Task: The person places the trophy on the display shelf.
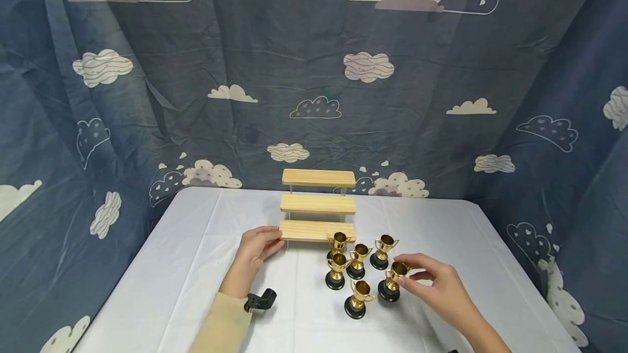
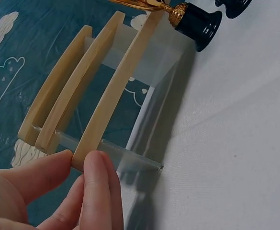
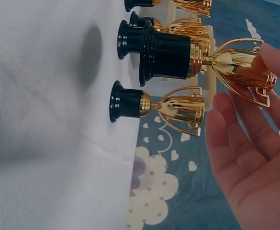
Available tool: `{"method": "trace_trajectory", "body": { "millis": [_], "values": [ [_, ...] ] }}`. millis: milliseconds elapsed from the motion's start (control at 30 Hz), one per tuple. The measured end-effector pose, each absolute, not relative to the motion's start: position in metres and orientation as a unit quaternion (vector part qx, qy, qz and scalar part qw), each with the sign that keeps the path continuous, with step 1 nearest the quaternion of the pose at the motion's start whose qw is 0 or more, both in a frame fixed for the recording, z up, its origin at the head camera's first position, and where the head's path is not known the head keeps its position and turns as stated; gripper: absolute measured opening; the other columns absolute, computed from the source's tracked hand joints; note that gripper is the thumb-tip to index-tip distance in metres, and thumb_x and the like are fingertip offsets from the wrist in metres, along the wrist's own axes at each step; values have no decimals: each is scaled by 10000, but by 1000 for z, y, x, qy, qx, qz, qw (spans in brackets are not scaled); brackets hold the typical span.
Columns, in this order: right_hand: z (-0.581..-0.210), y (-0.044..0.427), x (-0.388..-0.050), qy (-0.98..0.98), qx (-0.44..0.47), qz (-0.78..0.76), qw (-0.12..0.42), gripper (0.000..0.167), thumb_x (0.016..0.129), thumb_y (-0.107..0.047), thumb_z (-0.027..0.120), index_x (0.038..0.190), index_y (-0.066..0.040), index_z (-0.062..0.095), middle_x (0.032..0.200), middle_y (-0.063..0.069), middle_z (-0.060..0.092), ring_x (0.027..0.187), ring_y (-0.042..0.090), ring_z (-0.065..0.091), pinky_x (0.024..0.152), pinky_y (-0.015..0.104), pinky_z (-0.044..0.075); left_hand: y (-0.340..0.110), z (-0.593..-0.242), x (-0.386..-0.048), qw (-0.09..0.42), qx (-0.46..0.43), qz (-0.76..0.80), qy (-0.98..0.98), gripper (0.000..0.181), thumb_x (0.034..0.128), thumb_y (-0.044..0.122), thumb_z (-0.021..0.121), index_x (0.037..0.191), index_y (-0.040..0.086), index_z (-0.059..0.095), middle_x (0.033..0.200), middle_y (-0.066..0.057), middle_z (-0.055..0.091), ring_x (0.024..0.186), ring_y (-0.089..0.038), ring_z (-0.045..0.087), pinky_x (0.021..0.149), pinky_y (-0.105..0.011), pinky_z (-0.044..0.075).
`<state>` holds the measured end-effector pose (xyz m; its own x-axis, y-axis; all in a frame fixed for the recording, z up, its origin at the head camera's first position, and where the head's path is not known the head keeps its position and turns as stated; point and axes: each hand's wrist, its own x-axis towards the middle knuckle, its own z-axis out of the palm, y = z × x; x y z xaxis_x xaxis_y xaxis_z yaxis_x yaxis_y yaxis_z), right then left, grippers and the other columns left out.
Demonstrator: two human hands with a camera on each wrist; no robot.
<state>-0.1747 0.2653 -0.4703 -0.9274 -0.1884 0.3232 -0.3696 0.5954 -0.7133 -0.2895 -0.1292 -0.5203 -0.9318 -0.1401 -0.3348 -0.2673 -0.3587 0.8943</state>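
My left hand (image 1: 256, 252) pinches the left end of the lowest wooden step (image 1: 314, 230) of a three-tier stand; the left wrist view shows thumb and fingers at the end of that board (image 2: 113, 96). At the right, my right hand (image 1: 439, 282) holds a small gold trophy cup (image 1: 398, 270) with a black base by its cup between thumb and fingers. In the right wrist view this trophy (image 3: 240, 64) is upright relative to the others, its base apart from the table. Several similar trophies stand to its left, among them one at the front (image 1: 360, 289).
The middle step (image 1: 318, 204) and top step (image 1: 318, 178) of the stand bear nothing. One trophy (image 1: 338, 242) stands just before the lowest step's right end, another (image 1: 385, 245) behind the held one. A dark cloud-patterned curtain (image 1: 275, 42) hangs behind the white table (image 1: 196, 244).
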Motion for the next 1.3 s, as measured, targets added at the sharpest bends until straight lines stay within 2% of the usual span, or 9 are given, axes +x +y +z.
{"method": "trace_trajectory", "body": {
  "millis": [233,500,633,867,1067,1300],
  "values": [
    [-462,268,-171,-890,160,408,127,348,853,-271,832,1174,-313,702,1103,-146,695,978,80,664,766,293,611,-133,-517,-285,56,-173,812,554,264,871,-46,722,1117,-120,663,874,-178,708,745,-226,724,752,-323,622],
    [-451,270,-170,-892,158,400,140,356,854,-264,832,1182,-313,701,1104,-139,695,989,76,658,777,307,613,-146,-514,-280,103,-163,797,572,294,923,116,710,1148,-69,672,963,-201,734,826,-243,745,772,-340,620],
    [-445,269,-169,-890,160,400,150,360,853,-261,833,1184,-312,703,1108,-136,695,987,75,656,775,270,605,-146,-514,-280,117,-148,794,578,309,924,120,709,1166,-68,673,959,-198,739,810,-233,745,759,-330,621],
    [-428,266,-170,-881,185,401,168,390,850,-194,836,1198,-303,698,1134,-117,695,1019,73,651,792,296,606,-143,-515,-279,118,-142,792,582,296,912,103,723,1156,-63,689,930,-174,746,806,-228,746,753,-327,621],
    [-411,264,-174,-884,190,386,182,394,854,-205,834,1202,-319,691,1147,-141,688,1005,56,647,790,257,597,-144,-517,-278,121,-142,792,582,305,912,118,730,1155,-63,688,936,-176,745,802,-226,747,736,-317,622],
    [-388,260,-184,-881,190,387,193,389,859,-190,829,1220,-264,704,1155,-109,698,996,72,654,791,221,586,-146,-518,-276,127,-146,790,582,314,899,127,750,1143,-61,691,923,-172,745,772,-205,743,702,-286,620]
  ]
}}
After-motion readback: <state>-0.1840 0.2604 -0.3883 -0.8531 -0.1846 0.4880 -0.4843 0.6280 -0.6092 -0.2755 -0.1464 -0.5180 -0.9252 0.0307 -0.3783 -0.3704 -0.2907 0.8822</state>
